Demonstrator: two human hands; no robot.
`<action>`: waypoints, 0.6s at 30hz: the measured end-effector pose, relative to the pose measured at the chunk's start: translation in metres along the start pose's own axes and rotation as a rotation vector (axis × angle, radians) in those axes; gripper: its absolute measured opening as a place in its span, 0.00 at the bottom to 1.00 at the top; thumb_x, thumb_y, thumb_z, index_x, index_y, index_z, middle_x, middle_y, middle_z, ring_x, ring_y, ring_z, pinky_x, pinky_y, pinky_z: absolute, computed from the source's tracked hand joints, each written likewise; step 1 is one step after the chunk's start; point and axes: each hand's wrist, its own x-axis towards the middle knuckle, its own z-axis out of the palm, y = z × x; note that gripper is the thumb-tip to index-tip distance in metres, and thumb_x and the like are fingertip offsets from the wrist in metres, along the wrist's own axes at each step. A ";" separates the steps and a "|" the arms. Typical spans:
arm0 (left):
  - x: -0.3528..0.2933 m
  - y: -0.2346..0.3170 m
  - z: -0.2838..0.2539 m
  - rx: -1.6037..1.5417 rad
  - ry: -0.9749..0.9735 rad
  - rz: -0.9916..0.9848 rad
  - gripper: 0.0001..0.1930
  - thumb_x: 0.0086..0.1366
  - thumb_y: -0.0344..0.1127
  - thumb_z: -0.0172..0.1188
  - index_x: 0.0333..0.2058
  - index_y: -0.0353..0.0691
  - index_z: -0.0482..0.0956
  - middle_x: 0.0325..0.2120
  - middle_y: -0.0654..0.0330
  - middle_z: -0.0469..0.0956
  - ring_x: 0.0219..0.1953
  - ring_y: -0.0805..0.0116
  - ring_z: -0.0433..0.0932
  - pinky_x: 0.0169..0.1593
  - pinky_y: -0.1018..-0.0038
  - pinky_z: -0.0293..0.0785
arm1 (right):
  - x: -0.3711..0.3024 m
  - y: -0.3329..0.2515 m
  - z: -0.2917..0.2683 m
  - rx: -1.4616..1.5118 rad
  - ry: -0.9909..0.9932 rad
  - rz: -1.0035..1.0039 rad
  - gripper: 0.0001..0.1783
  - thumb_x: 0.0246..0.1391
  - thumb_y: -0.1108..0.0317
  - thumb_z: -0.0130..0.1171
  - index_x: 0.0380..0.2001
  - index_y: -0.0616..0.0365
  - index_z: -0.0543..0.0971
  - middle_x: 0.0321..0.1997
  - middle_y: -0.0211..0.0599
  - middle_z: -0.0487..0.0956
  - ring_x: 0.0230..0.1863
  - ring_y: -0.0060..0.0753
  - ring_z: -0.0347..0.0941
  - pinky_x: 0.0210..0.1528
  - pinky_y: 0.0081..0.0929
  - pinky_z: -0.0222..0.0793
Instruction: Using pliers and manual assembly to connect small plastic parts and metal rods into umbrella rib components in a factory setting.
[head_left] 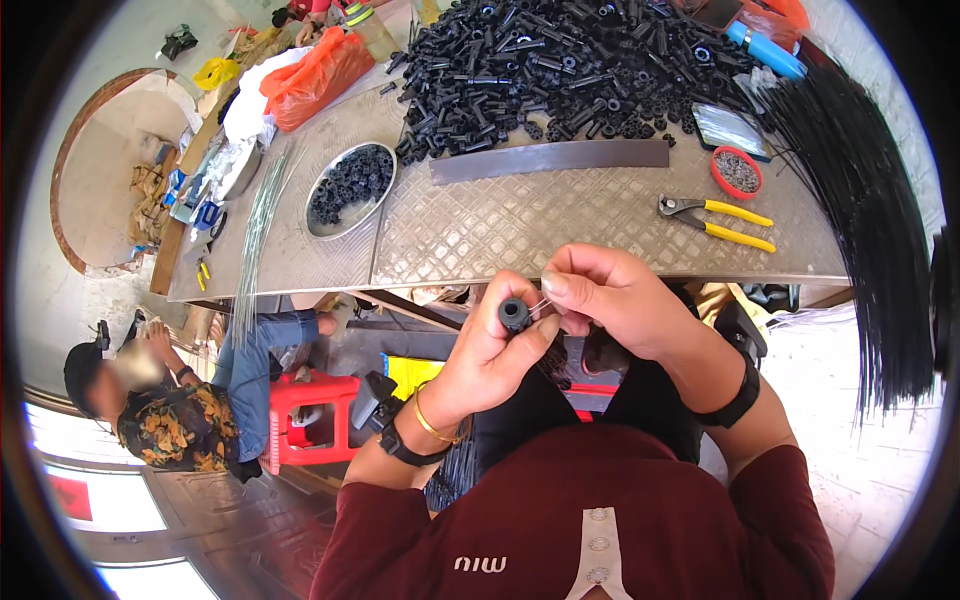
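Note:
Over my lap, just off the table's front edge, my left hand (490, 345) is closed around a black ribbed plastic tube (514, 316) whose round, hollow end faces up. Beside it, my right hand (610, 300) pinches a thin, pale strand, like a wire (541, 304), close to the tube's end. The fingertips of both hands nearly meet there; where the strand ends is hidden. On the table ahead lie pliers with yellow handles (738, 212), their jaws pointing left. A long, flat dark strip (550, 160) lies in front of a large heap of black plastic parts (560, 70).
A red bowl (716, 180) holds small metal bits. An oval metal dish (383, 205) of black parts stands left, near loose thin strands (262, 230). Long black rods (860, 200) hang over the right edge. A seated person (180, 420) is at left, beside a red stool (300, 400).

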 end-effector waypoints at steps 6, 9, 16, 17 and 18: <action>0.010 -0.012 0.003 0.006 0.134 0.077 0.08 0.60 0.24 0.51 0.34 0.40 0.61 0.25 0.66 0.65 0.26 0.81 0.63 0.29 0.80 0.62 | 0.003 0.016 -0.002 0.283 -0.049 -0.048 0.10 0.61 0.64 0.49 0.29 0.58 0.70 0.21 0.24 0.68 0.23 0.15 0.61 0.25 0.17 0.60; 0.015 -0.011 0.001 0.141 0.218 0.084 0.09 0.59 0.24 0.51 0.36 0.38 0.62 0.25 0.61 0.67 0.26 0.75 0.65 0.29 0.76 0.64 | 0.001 0.004 0.009 -0.669 0.235 -0.607 0.05 0.55 0.70 0.53 0.29 0.59 0.70 0.23 0.35 0.70 0.24 0.33 0.68 0.27 0.28 0.64; 0.010 -0.014 0.006 0.188 0.103 0.086 0.10 0.60 0.25 0.51 0.38 0.38 0.60 0.24 0.60 0.65 0.26 0.74 0.66 0.31 0.75 0.66 | -0.009 -0.029 -0.007 -1.294 0.064 -0.876 0.13 0.44 0.67 0.62 0.35 0.54 0.73 0.32 0.34 0.73 0.29 0.38 0.69 0.31 0.31 0.64; 0.008 -0.013 0.007 0.228 0.058 0.115 0.11 0.60 0.25 0.52 0.38 0.38 0.60 0.23 0.60 0.65 0.26 0.74 0.66 0.31 0.75 0.66 | -0.014 -0.034 -0.006 -1.437 -0.008 -0.881 0.16 0.42 0.65 0.62 0.37 0.53 0.74 0.33 0.32 0.74 0.30 0.37 0.68 0.32 0.31 0.64; 0.007 -0.012 0.008 0.267 0.014 0.137 0.11 0.60 0.26 0.53 0.38 0.38 0.60 0.22 0.60 0.65 0.25 0.74 0.66 0.30 0.75 0.66 | -0.019 -0.038 -0.007 -1.457 -0.007 -0.896 0.16 0.42 0.65 0.62 0.37 0.53 0.74 0.33 0.32 0.74 0.30 0.37 0.68 0.32 0.31 0.64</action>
